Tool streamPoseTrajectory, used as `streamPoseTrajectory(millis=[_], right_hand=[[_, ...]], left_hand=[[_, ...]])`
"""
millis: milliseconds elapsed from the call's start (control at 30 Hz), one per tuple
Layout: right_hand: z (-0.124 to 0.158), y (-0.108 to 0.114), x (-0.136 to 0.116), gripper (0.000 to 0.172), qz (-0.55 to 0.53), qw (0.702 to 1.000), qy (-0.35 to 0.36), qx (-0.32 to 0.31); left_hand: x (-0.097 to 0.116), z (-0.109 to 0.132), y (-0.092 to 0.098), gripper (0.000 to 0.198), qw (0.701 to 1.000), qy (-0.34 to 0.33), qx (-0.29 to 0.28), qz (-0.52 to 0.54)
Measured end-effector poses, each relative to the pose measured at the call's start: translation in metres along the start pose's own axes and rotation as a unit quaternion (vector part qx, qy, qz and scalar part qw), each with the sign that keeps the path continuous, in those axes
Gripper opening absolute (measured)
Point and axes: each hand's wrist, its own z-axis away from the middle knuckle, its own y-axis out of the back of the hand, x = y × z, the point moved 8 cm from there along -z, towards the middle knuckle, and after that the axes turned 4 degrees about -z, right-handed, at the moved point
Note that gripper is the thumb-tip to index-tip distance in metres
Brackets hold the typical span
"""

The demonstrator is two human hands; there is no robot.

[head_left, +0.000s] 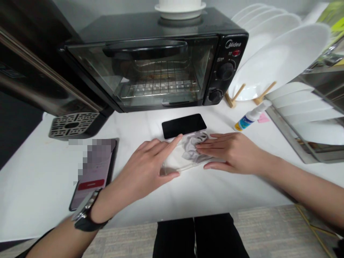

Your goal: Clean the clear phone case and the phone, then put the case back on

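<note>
A flat whitish piece with a clear rim, seemingly a phone case, lies on the counter below a dark-screened phone. My left hand spans its left end, index finger along the upper edge and thumb at the lower edge. Over its right part spreads a grey-and-white patch; whether this is a printed pattern or a crumpled cloth, I cannot tell. The stretched fingers of my right hand rest flat on that patch, thumb apart. Part of the case is hidden under both hands.
A black toaster oven stands behind the phone. A larger phone lies left, near a machine's drip tray. On the right are a small spray bottle, white plates on a wooden stand, and a dish rack.
</note>
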Motion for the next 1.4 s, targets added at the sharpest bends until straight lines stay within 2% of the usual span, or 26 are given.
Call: streamPoseTrajectory(millis=[100,233,300,367,467,600,733,833,900,967,1033,1133,1200,1300,1400], right_hand=[[-0.004,-0.014,-0.009,0.067,0.014,1.000,0.000,-0.015],[-0.009,-0.036,-0.044,0.087,-0.085,0.992,0.078,-0.059],[-0.009,-0.039,-0.053,0.079,-0.123,0.984,0.100,-0.080],[-0.008,-0.033,-0.051,0.065,-0.144,0.982,0.095,-0.082],[-0.004,-0.018,-0.033,0.049,-0.145,0.986,0.059,-0.063],[0.001,0.000,-0.003,0.039,-0.042,0.999,0.001,-0.011],[-0.002,-0.010,-0.004,0.060,0.021,1.000,-0.009,-0.006],[-0.008,-0.028,-0.026,0.079,-0.037,0.998,0.032,-0.036],[-0.010,-0.036,-0.042,0.086,-0.099,0.991,0.069,-0.059],[-0.011,-0.038,-0.051,0.082,-0.147,0.982,0.091,-0.077],[-0.009,-0.033,-0.049,0.069,-0.171,0.978,0.089,-0.083],[-0.003,-0.023,-0.033,0.046,-0.162,0.982,0.058,-0.078],[0.000,-0.014,-0.017,0.035,-0.119,0.991,0.033,-0.050],[0.000,-0.003,-0.002,0.030,-0.053,0.998,0.014,0.012],[-0.002,-0.009,-0.009,0.032,-0.099,0.993,0.059,0.004]], left_hand=[[0.009,-0.001,-0.002,0.097,0.999,-0.010,0.011,0.032],[0.029,-0.003,-0.008,0.098,0.997,-0.042,0.009,0.071],[0.033,-0.003,-0.009,0.096,0.997,-0.048,0.008,0.066],[0.029,-0.003,-0.009,0.097,0.998,-0.036,0.005,0.045],[0.013,-0.002,-0.006,0.101,1.000,-0.010,-0.005,0.013],[-0.004,0.000,0.001,0.098,1.000,0.011,0.008,-0.003],[0.004,0.001,-0.001,0.100,1.000,-0.007,0.010,0.018],[0.017,-0.001,-0.004,0.099,0.999,-0.021,0.016,0.044],[0.024,-0.002,-0.006,0.097,0.997,-0.033,0.021,0.062],[0.028,-0.004,-0.007,0.096,0.997,-0.038,0.023,0.067],[0.027,-0.005,-0.007,0.098,0.998,-0.032,0.019,0.057],[0.018,-0.004,-0.006,0.102,0.999,-0.016,0.006,0.035],[0.011,-0.003,-0.004,0.102,1.000,-0.005,0.005,0.026],[0.006,-0.002,-0.002,0.102,1.000,0.006,0.009,0.027],[0.007,-0.003,-0.003,0.103,0.998,0.006,0.006,0.054]])
